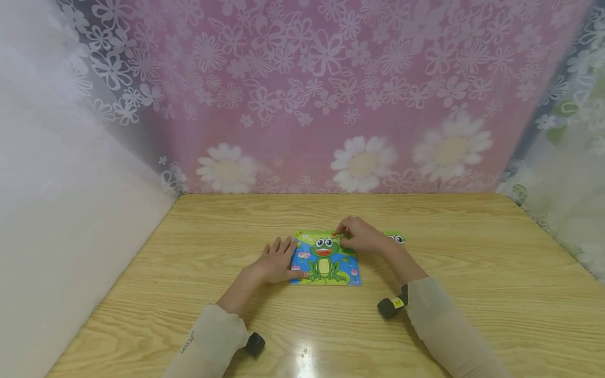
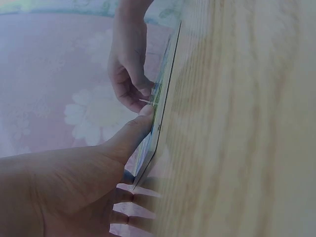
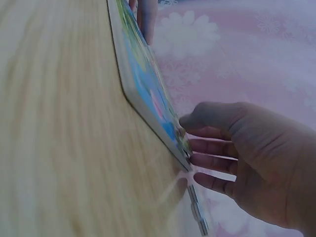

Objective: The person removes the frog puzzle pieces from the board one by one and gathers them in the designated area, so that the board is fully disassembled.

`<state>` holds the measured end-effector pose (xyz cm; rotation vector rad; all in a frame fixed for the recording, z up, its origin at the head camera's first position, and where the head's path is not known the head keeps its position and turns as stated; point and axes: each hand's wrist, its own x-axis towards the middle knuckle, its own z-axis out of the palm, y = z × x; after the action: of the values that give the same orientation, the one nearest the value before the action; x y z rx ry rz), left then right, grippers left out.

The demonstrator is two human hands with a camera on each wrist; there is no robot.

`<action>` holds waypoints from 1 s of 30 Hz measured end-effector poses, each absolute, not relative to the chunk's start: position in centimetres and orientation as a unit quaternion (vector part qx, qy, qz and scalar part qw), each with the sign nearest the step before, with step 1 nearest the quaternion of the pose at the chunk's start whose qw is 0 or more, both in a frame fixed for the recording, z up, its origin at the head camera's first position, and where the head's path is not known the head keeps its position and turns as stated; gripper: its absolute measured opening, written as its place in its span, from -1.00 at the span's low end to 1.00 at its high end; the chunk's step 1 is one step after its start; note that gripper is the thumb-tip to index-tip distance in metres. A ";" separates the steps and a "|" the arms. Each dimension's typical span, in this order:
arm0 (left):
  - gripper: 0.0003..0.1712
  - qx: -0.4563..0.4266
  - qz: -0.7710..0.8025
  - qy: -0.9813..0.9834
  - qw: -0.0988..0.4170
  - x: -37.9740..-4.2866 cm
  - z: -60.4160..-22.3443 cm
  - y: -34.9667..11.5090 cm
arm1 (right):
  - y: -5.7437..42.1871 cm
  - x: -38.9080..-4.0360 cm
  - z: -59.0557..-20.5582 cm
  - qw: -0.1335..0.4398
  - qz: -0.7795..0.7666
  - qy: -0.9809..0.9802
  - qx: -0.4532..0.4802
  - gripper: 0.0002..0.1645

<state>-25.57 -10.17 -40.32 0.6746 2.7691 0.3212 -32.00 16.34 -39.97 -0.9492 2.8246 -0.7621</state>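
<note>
A frog picture puzzle board (image 1: 325, 262) lies flat on the table, with a green frog against blue water and pink flowers. My left hand (image 1: 276, 262) rests at its left edge, fingers spread and fairly straight on the wood, thumb lying on the board's lower left. At the upper right corner my right hand (image 1: 361, 235) pinches a small puzzle piece (image 2: 146, 101) between thumb and fingers, low against the board. That piece is mostly hidden by the fingertips. Beyond the right wrist lies a green item with frog eyes (image 1: 396, 238), partly covered by the forearm.
The wooden table (image 1: 189, 252) runs back to a pink flowered cloth (image 1: 283, 131). A pale cloth stands on the left side and another flowered one on the right. In the right wrist view, thin flat pieces (image 3: 197, 212) lie past the board.
</note>
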 end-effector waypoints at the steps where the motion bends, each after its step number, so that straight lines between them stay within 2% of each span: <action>1: 0.10 0.233 0.111 0.956 0.136 -25.6 -40.3 -10.2 | 16.5 -32.0 -39.9 0.041 -0.247 0.915 -0.316 -0.69; 6: 0.10 0.233 0.114 0.956 0.137 -25.4 -40.1 -10.2 | 17.2 -31.9 -39.6 0.086 -0.251 0.905 -0.334 -0.51; 9: 0.09 0.233 0.115 0.956 0.137 -25.3 -39.9 -10.1 | 17.4 -31.7 -39.4 0.094 -0.252 0.901 -0.340 -0.46; 30: 0.09 0.231 0.115 0.956 0.137 -25.4 -39.9 -10.1 | 17.0 -31.3 -39.0 0.064 -0.236 0.910 -0.334 -0.48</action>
<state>-25.36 -10.09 -39.91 0.6682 2.7682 0.3328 -31.31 17.04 -38.95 -1.0082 2.7482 -0.7119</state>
